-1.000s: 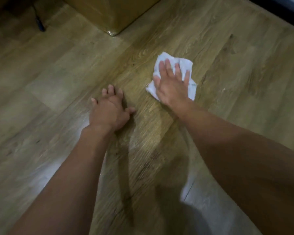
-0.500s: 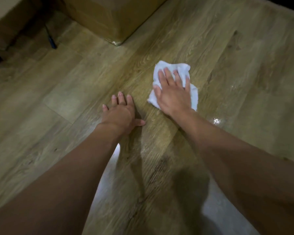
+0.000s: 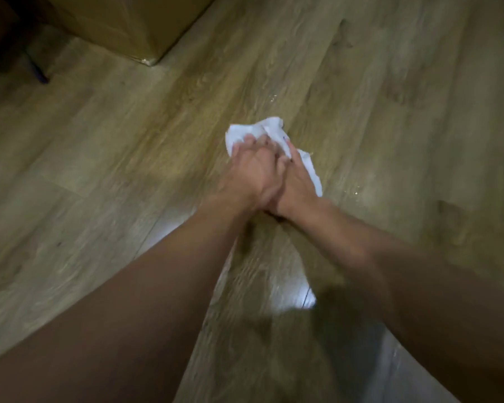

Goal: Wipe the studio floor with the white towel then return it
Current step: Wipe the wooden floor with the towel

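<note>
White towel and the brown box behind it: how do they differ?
The white towel is pale and crumpled; the cardboard box is brown, flat-sided and sharp-cornered. The towel is small and lies under both hands, the left hand overlapping the right hand; the box is far bigger, cut off by the frame, and untouched. Both rest on the wooden floor.

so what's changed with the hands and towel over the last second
The left hand lifted off the bare floor and moved right onto the white towel, now overlapping the right hand. The towel went from spread flat to bunched. The right hand stayed on it; the cardboard box stayed put. Blur hides any grip.
</note>
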`<state>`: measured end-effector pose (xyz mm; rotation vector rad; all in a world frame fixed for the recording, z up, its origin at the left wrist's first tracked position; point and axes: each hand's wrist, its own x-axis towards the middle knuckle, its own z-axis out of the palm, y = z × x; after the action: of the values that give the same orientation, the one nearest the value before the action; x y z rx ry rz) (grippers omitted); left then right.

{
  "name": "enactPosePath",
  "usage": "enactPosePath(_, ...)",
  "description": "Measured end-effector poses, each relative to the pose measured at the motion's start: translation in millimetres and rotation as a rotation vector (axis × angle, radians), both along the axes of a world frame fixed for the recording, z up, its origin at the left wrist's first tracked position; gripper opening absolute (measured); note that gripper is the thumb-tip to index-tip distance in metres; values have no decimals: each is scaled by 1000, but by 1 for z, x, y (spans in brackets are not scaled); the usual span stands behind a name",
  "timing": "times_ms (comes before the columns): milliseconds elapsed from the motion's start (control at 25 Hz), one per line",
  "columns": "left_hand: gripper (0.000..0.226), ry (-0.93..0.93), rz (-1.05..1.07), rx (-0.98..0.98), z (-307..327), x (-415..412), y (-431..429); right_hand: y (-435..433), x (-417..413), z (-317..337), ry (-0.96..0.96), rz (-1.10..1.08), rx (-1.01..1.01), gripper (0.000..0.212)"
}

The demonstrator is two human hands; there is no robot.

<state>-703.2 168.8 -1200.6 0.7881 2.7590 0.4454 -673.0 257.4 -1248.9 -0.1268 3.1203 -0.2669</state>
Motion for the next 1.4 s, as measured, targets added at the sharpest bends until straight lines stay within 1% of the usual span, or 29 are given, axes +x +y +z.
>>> enactPosePath(40, 43, -13, -32, -62, 1, -6, 10, 5, -19, 1, -56, -39, 22, 64)
enactPosePath(120, 48, 4, -49, -122, 0, -20, 11, 5, -35, 2, -113, -80, 76, 66)
enactPosePath(160, 50, 25, -71, -136, -2, -17, 8, 4, -26, 2, -108, -85, 61, 66)
enactPosePath(200, 53, 62, -105, -136, -7, -6, 3, 2, -9, 1, -65, -102, 16, 64)
enactPosePath(240, 56, 79, -136, -89, -12, 12, -3, 0, 16, 1, 2, -123, -44, 63)
enactPosePath(280, 59, 62, -165, -17, -16, 38, -8, -2, 44, -3, 69, -134, -51, 63)
enactPosePath(320, 63, 22, -196, 34, -19, 63, -12, -3, 72, -8, 101, -128, -3, 64)
enactPosePath(400, 67, -55, -231, 67, -25, 89, -15, 6, 104, -14, 73, -96, 76, 68)
enactPosePath(480, 65, -36, -222, 113, -28, 75, -8, 29, 88, -10, 28, -32, 24, 67)
enactPosePath(520, 63, -19, -212, 107, -29, 61, -2, 42, 70, -5, 8, -19, 19, 65)
enactPosePath(560, 62, -12, -193, 77, -27, 46, 4, 58, 47, -1, -11, -38, 18, 61)
enactPosePath(640, 62, 1, -172, -70, -27, 29, 14, 91, 8, 5, -67, -145, 3, 54)
enactPosePath(720, 61, 42, -215, -206, -34, 30, 17, 102, 7, 1, -79, -233, 18, 55)
enactPosePath(800, 64, 89, -236, -242, -36, 35, 15, 84, 47, -3, -7, -295, 53, 55)
enactPosePath(880, 70, 78, -246, -279, -33, 39, 15, 65, 108, -6, 52, -319, 62, 56)
enactPosePath(960, 71, 59, -283, -343, -27, 39, 19, 61, 159, -4, 30, -290, 45, 55)
enactPosePath(1040, 74, 9, -324, -438, -19, 39, 27, 87, 169, 1, -3, -202, 48, 54)
enactPosePath(1080, 78, -13, -330, -489, -16, 37, 31, 101, 160, 3, -4, -208, 60, 53)
enactPosePath(1120, 82, -36, -324, -530, -13, 35, 36, 113, 145, 5, -10, -269, 72, 53)
enactPosePath(1160, 85, -65, -310, -554, -9, 34, 40, 125, 124, 4, -12, -380, 59, 53)
enactPosePath(1240, 88, -108, -284, -566, -2, 36, 47, 134, 89, 6, -43, -596, -13, 54)
enactPosePath(1280, 89, -121, -267, -570, 2, 36, 47, 126, 82, 7, -54, -630, -28, 54)
enactPosePath(1320, 89, -135, -250, -567, 4, 38, 47, 114, 88, 7, -44, -588, 1, 54)
enactPosePath(1400, 88, -156, -228, -556, 5, 39, 49, 97, 132, 7, -21, -393, 73, 54)
